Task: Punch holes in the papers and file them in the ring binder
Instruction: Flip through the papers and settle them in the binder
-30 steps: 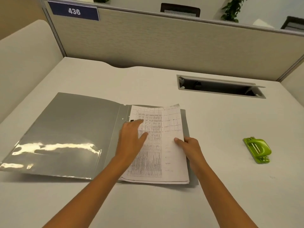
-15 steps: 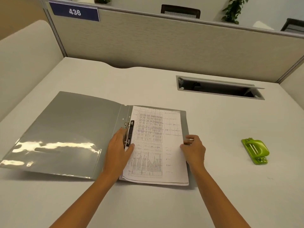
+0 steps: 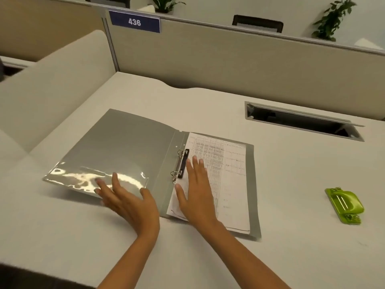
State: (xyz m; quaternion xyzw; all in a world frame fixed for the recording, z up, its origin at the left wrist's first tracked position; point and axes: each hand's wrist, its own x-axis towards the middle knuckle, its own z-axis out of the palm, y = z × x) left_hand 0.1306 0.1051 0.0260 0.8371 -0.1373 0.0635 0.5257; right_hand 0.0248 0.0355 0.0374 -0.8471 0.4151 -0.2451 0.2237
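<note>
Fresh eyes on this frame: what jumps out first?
The open grey plastic ring binder lies centre-frame with both hands spread on it: left hand on its glossy cover, right hand on the printed white papers by the metal rings. A lime-green hole punch sits apart at right.

One wide-angle camera, worn on the head, looks forward and down across the desk (image 3: 291, 174) from its near edge, close above the forearms. The left grip (image 3: 127, 199) and right grip (image 3: 198, 190) sit low at mid-frame on the open ring binder (image 3: 125, 147); beyond them the view reaches the partition (image 3: 229, 59).
</note>
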